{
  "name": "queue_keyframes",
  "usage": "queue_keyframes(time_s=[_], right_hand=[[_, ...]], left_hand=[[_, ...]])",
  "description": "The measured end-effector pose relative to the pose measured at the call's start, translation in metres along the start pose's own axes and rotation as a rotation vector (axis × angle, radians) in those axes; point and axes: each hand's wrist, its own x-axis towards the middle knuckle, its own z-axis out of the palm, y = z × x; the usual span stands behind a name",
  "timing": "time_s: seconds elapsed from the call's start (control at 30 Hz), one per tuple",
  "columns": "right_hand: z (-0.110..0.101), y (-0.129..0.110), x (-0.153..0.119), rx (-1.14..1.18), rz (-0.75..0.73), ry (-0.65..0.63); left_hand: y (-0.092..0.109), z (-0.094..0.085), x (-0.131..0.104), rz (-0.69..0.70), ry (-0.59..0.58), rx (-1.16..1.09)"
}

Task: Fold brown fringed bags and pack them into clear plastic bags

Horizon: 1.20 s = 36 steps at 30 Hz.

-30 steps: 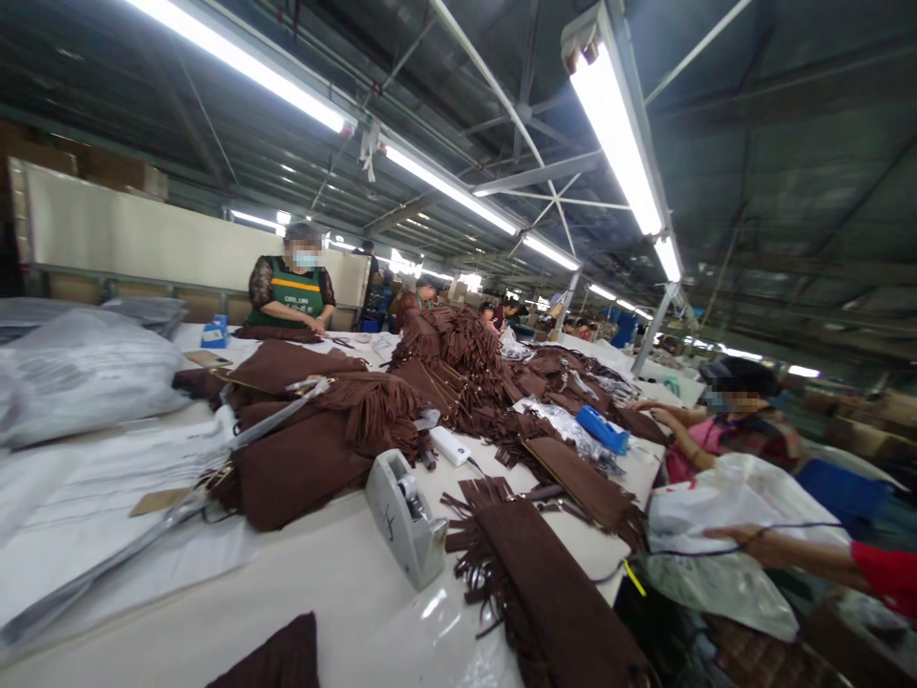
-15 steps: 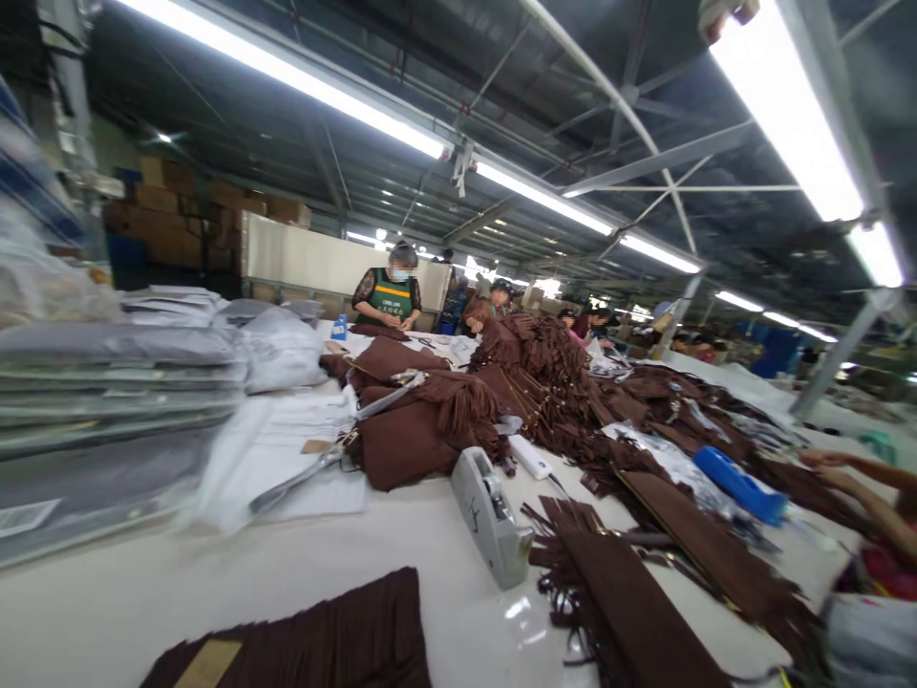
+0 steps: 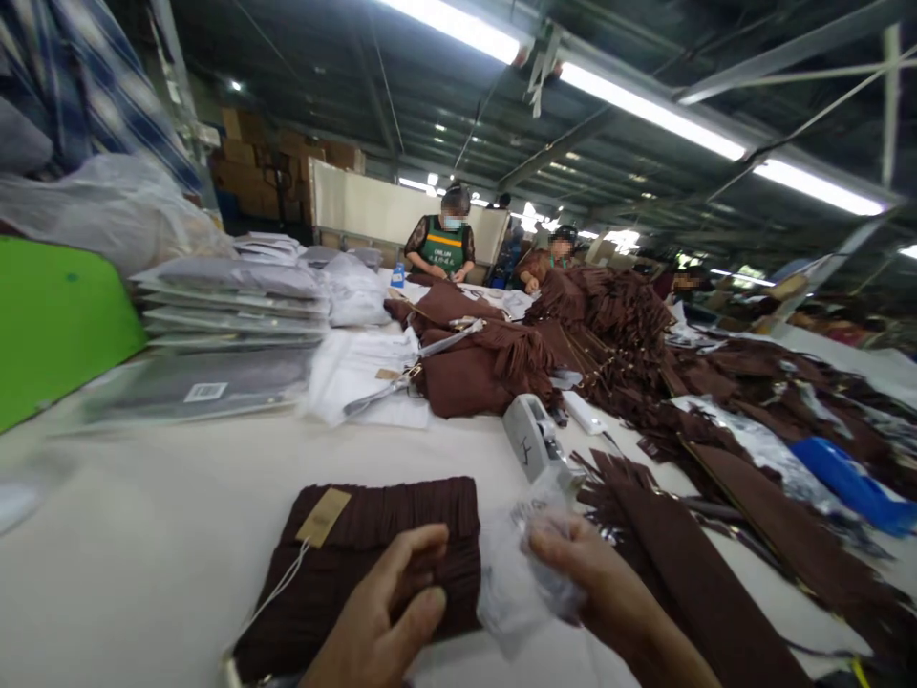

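Observation:
In front of me a dark brown fringed bag (image 3: pixel 379 521) lies on the white table, a tan tag (image 3: pixel 324 517) on a white string resting on it. Over its right part hovers my left hand (image 3: pixel 405 597), fingers apart and nothing in them. Just right of the bag, my right hand (image 3: pixel 584 564) is closed around a crumpled clear plastic bag (image 3: pixel 512 573), which hangs down near the fringed bag's edge. Behind that hand stands a grey tape dispenser (image 3: pixel 534 440), its near end partly covered by the plastic.
More brown fringed bags (image 3: pixel 465 377) are piled across the middle and right. Packed flat bags (image 3: pixel 229 311) are stacked at the left beside a green panel (image 3: pixel 64 330). A blue object (image 3: pixel 852 485) lies at the right. A co-worker in a green apron (image 3: pixel 444 250) works across the table.
My view has swung left and down. Both hands have come into the picture, the right one gripping the clear plastic bag. More of the fringed bag shows.

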Motion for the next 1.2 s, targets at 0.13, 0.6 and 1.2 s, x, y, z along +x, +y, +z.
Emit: queue_keyframes(time_s=[0.13,0.6,1.2], right_hand=[[0.057,-0.013,0.027,0.375,-0.053,-0.116],[0.091,0.006,0.059,0.198,-0.045,-0.138],[0.067,-0.038,0.075,0.262,-0.158,-0.358]], left_hand=[[-0.008,0.005,0.025,-0.169,-0.215,-0.863],[-0.015,-0.036,0.039,-0.528,0.223,-1.135],[-0.026,-0.039,0.044,-0.260,0.138,-0.798]])
